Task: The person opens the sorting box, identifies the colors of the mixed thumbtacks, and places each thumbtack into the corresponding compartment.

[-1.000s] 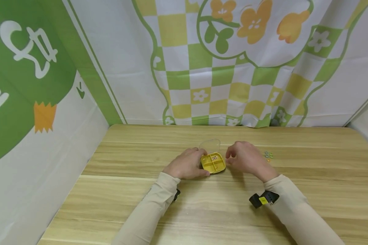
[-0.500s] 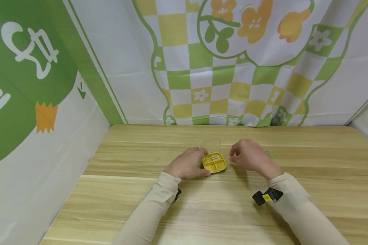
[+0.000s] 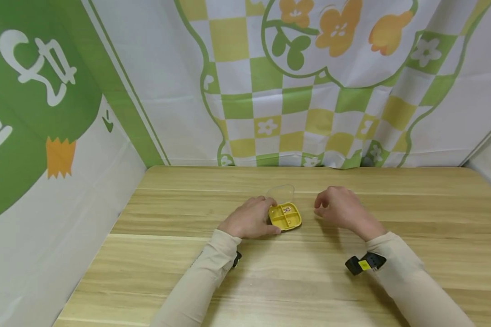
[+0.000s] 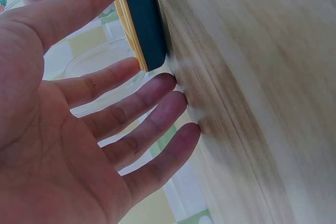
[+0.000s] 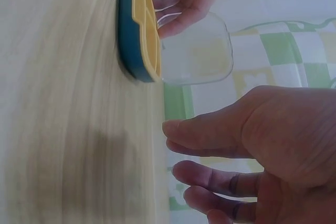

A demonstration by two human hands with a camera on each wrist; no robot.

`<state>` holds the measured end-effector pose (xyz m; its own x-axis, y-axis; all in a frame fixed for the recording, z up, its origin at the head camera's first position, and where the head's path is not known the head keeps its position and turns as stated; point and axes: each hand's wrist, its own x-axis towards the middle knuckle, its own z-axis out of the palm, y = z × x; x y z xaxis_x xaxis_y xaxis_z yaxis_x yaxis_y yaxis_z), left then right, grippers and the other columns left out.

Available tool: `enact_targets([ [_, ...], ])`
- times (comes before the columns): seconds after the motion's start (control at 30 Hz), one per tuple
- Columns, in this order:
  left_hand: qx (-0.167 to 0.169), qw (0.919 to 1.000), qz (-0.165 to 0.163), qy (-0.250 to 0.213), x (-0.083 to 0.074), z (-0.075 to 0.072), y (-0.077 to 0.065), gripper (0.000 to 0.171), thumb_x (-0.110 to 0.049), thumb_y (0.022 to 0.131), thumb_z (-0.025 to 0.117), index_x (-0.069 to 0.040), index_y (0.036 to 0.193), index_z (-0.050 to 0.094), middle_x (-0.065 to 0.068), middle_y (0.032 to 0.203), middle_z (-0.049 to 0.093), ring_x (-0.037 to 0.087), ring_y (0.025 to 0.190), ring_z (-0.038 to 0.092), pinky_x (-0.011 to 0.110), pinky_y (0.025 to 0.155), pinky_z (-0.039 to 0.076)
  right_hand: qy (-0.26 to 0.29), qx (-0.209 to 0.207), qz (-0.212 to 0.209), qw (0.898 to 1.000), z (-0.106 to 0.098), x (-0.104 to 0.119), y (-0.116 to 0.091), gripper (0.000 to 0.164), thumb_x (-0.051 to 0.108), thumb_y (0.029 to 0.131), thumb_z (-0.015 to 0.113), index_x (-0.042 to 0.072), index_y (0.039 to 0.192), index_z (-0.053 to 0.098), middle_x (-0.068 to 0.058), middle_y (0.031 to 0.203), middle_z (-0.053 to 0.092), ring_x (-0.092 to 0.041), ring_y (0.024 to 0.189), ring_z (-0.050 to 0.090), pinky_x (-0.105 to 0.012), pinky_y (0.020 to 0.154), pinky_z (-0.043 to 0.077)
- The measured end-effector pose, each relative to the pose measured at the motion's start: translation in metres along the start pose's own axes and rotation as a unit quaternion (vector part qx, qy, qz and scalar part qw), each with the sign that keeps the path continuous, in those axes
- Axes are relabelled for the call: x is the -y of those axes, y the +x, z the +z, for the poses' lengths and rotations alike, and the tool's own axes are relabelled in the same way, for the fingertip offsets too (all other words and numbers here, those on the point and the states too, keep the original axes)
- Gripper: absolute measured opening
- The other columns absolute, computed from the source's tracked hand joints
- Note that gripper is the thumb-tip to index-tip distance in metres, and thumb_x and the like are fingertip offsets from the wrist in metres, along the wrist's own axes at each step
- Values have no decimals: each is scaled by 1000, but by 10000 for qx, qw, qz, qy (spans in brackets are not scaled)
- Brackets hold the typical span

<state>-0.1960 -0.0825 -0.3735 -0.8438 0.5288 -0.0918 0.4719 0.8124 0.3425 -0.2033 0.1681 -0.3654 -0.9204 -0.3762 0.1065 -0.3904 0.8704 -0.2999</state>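
Note:
A small pill box (image 3: 285, 217) with a yellow divided tray and a dark teal base sits on the table, its clear lid (image 5: 199, 51) raised at the back. Tiny rings (image 3: 287, 210) lie in its back right compartment, and something small is in the front right one. My left hand (image 3: 249, 219) holds the box at its left side, thumb on the front edge and index finger at the back. To the right of the box, my right hand (image 3: 343, 210) hovers over the table with loosely bent fingers, thumb and index close together; nothing shows between them.
The wooden table (image 3: 188, 281) reaches back to a patterned curtain (image 3: 266, 104), and another fabric wall (image 3: 65, 218) stands along the left. Whatever lies behind the right hand is hidden in the head view.
My right hand has moved right, away from the box, and now covers the small coloured rings seen on the table earlier. The left hand and the box stay in place.

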Motion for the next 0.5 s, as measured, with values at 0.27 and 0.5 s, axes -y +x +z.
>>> enact_targets([
  [0.27, -24, 10000, 3, 25, 0, 0, -1, 67, -46, 76, 70, -10, 129, 49, 5, 122, 53, 20, 112, 48, 32, 96, 36, 15, -70, -1, 10000, 0, -8, -5, 8, 23, 77, 68, 17, 82, 69, 1, 79, 58, -16, 75, 53, -36, 65, 43],
  [0.5, 4, 10000, -10, -1, 0, 0, -1, 67, -46, 76, 70, -11, 129, 49, 5, 121, 53, 20, 111, 48, 32, 95, 36, -7, -67, 39, 10000, -2, -14, -8, 7, 24, 77, 68, 18, 82, 68, 1, 80, 58, -17, 75, 53, -37, 64, 42],
])
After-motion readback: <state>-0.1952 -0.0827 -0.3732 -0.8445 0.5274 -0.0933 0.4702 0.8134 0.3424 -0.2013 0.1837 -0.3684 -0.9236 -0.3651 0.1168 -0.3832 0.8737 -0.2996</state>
